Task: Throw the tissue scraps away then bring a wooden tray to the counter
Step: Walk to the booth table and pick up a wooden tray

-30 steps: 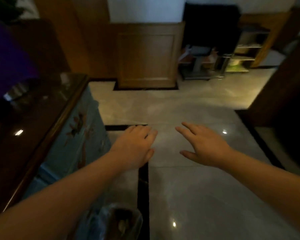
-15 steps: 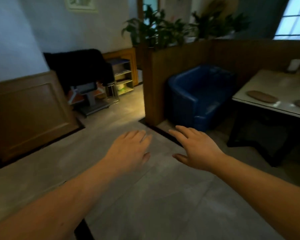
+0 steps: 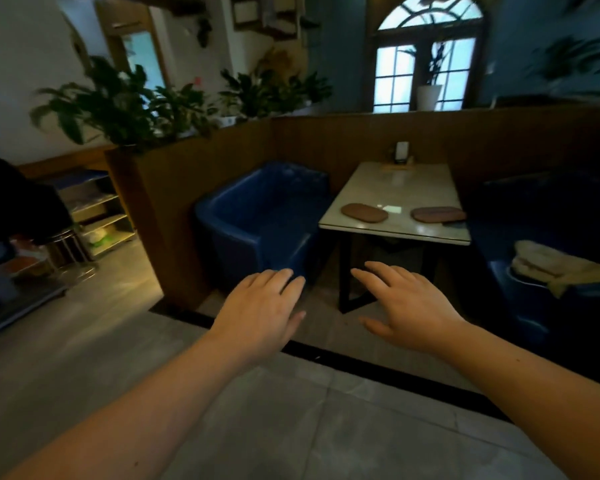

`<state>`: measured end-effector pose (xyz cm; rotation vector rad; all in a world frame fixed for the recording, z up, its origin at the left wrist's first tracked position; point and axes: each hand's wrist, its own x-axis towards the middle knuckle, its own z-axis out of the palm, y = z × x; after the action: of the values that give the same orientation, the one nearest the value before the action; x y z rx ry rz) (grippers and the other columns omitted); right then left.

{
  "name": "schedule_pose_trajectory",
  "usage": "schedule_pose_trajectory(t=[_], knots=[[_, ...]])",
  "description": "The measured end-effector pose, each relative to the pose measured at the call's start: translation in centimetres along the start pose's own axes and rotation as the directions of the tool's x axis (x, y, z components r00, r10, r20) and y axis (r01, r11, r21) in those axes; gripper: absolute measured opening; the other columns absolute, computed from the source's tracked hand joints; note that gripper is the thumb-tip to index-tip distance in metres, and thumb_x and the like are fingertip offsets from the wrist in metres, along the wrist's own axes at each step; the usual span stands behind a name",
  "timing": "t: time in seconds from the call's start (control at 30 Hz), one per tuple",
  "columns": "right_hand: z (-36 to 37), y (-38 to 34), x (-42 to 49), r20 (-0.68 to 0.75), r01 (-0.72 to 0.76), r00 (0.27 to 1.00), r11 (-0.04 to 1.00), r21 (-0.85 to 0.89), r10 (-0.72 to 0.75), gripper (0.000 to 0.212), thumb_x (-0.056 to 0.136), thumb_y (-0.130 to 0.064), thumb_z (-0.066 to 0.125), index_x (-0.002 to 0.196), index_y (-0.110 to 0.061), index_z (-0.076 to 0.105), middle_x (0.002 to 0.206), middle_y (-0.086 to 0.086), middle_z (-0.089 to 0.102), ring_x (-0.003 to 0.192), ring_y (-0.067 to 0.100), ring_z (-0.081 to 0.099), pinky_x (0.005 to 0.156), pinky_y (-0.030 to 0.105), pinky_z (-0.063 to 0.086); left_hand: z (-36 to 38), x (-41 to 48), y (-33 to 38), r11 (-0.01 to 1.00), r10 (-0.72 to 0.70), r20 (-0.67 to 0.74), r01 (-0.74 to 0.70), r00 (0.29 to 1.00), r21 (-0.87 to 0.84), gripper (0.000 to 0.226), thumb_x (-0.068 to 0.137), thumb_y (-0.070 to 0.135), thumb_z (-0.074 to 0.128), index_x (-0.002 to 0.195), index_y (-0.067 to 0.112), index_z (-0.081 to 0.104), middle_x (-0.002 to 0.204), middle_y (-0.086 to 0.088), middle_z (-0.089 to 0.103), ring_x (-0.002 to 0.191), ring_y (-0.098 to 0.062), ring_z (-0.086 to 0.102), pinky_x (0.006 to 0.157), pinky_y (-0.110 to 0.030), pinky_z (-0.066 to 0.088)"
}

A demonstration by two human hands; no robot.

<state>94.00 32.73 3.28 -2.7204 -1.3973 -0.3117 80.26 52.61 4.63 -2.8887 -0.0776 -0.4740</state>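
Low in the frame we hold our left hand (image 3: 262, 315) and right hand (image 3: 407, 308) out palm down, fingers spread and loose, grasping nothing, over grey floor tiles (image 3: 291, 420) crossed by a black strip. Beyond, right of centre, two oval wooden trays (image 3: 364, 213) lie side by side on the near edge of a pale table (image 3: 395, 188), between a blue armchair (image 3: 260, 220) and a dark seat bearing a cream cloth (image 3: 551, 266). Potted plants (image 3: 125, 105) top the wooden partition; an arched window (image 3: 426, 53) glows at upper right. We can read no writing.
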Motion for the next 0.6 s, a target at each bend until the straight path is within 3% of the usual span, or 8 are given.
schedule_pose_trajectory(t=[0.3, 0.6], knots=[[2.5, 13.8, 4.2, 0.015, -0.143, 0.989, 0.989, -0.025, 0.144, 0.080, 0.084, -0.060, 0.050, 0.148, -0.032, 0.011, 0.156, 0.002, 0.026, 0.138, 0.023, 0.033, 0.109, 0.039, 0.035, 4.9, 15.7, 3.2, 0.992, 0.103, -0.026, -0.104, 0.994, -0.067, 0.057, 0.091, 0.046, 0.044, 0.140, 0.017, 0.035, 0.144, -0.006, 0.043, 0.130, -0.023, 0.040, 0.104, -0.040, 0.037], [7.4, 22.5, 14.5, 0.027, -0.249, 0.968, 0.968, -0.037, 0.250, 0.078, 0.085, -0.060, 0.050, 0.148, -0.032, 0.013, 0.156, 0.001, 0.026, 0.140, 0.022, 0.030, 0.110, 0.040, 0.034, 13.6, 31.2, 0.1, 0.977, 0.186, -0.029, -0.188, 0.982, -0.102, 0.057, 0.092, 0.047, 0.041, 0.141, 0.019, 0.032, 0.147, -0.005, 0.039, 0.131, -0.023, 0.037, 0.106, -0.039, 0.032]])
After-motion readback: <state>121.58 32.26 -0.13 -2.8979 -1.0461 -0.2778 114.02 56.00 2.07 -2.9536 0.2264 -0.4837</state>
